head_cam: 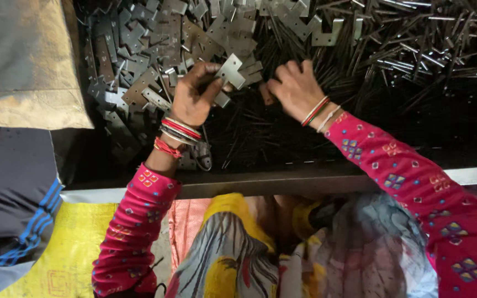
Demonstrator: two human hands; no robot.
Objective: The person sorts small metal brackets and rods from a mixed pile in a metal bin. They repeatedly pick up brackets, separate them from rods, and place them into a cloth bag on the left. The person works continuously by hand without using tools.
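Both hands are seen from above, stretched over a dark bench (305,179) strewn with metal parts. A flat, notched grey metal plate (231,70) is pinched by the left hand (194,96) between thumb and fingers, and it is held just above the dark surface, at the lower edge of a heap of similar stamped plates (150,49). A second, smaller plate piece is seen just below it, against the same fingers. The right hand (295,88) is curled with its fingers bent down among thin metal rods (415,49); whether anything is gripped in it cannot be told, since the fingertips are hidden. The two hands are placed close together, with only a small gap between them.

The heap of plates is spread across the upper left of the bench, and the rods are piled across the upper right, some of them scattered over the dark middle. Red and silver bangles (179,132) are worn on the left wrist, and thinner ones on the right. Both arms are covered by pink patterned sleeves (415,187). A tan sack (23,66) is laid at the upper left, beside the plates. A yellow mat (67,248) is seen at the lower left, under a dark cloth with blue stripes (17,198).
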